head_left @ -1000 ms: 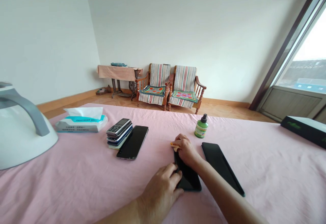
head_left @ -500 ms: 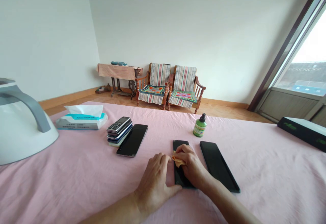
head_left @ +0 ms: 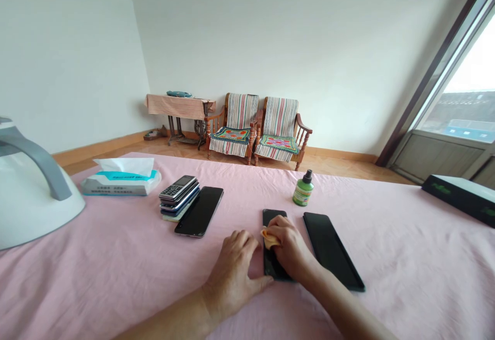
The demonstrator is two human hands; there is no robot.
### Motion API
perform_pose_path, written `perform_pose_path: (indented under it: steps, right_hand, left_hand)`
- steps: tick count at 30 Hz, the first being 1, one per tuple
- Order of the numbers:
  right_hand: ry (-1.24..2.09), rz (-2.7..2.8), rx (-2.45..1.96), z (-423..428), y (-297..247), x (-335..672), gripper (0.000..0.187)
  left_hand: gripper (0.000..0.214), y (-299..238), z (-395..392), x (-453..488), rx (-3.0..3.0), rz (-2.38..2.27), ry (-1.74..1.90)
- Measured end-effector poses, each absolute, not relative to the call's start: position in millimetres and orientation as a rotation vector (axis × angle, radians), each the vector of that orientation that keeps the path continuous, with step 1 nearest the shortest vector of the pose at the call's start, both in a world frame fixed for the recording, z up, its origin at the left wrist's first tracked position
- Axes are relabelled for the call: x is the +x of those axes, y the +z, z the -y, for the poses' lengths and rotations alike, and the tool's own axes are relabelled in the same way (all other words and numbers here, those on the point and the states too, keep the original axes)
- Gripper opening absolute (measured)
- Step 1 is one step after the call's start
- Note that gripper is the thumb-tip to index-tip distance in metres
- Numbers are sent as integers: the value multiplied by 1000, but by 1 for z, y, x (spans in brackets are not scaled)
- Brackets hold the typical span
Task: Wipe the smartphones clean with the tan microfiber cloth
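A: What is the biggest thing there?

B: The broad table draped in wrinkled pink cloth (head_left: 124, 262). By its left edge stands a rounded white kettle with a grey handle (head_left: 27, 200), and toward the right end of its far edge lies a long black box with a pale top (head_left: 441, 191).

A: And the hands?

B: Both forearms slant in from the near side. The left hand (head_left: 234, 265) is palm down, knuckles arched, fingers close together and thumb stretched out toward the right; its grasp is spread and holds nothing. The right hand (head_left: 288, 244) bends over with fingers curled, pinching something soft between thumb and fingers.

A: What lies around them?

B: A white and turquoise tissue pack (head_left: 121, 182) sits near the far left corner. Right of it, a stack of old handsets (head_left: 180, 195) rests beside a glossy black smartphone (head_left: 200, 211).

A: And under the right hand?

B: A flat black rectangular phone (head_left: 271, 265), well in from the far edge. The left thumb reaches its near left corner; whether it touches, I can't quite tell. Just to the right lies another flat black slab (head_left: 332, 252).

A: Anything smaller?

B: A green bottle with a black cap (head_left: 303, 191) stands upright, nearer the far edge. Smallest is the folded yellow cloth (head_left: 269, 240) in that right-hand pinch, against the phone's face.
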State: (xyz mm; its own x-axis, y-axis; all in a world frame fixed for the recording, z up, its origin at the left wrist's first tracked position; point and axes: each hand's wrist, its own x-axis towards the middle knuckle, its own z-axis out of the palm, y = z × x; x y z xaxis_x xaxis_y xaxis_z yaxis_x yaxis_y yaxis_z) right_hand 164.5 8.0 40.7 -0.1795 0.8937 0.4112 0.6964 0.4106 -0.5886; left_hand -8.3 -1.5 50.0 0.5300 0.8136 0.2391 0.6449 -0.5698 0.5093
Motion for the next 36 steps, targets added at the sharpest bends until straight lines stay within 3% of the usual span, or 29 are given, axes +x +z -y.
perform_pose_path:
  steps: [11,17,30,36]
  right_hand:
    - [321,2036,-1367,9,48,164,33]
    - [492,2057,-1320,34,51,163,30]
    - [202,2049,-1430,-9,41,176,31]
    - [-31,1879,-1729,-31,36,192,29]
  left_hand:
    - [42,52,1,-8,2405,-1209,658]
    - [37,54,2,-7,2398,-1208,681]
    - [45,51,5,-9,2395,-1144,704]
    - [42,51,7,-7,2431,-1009,691]
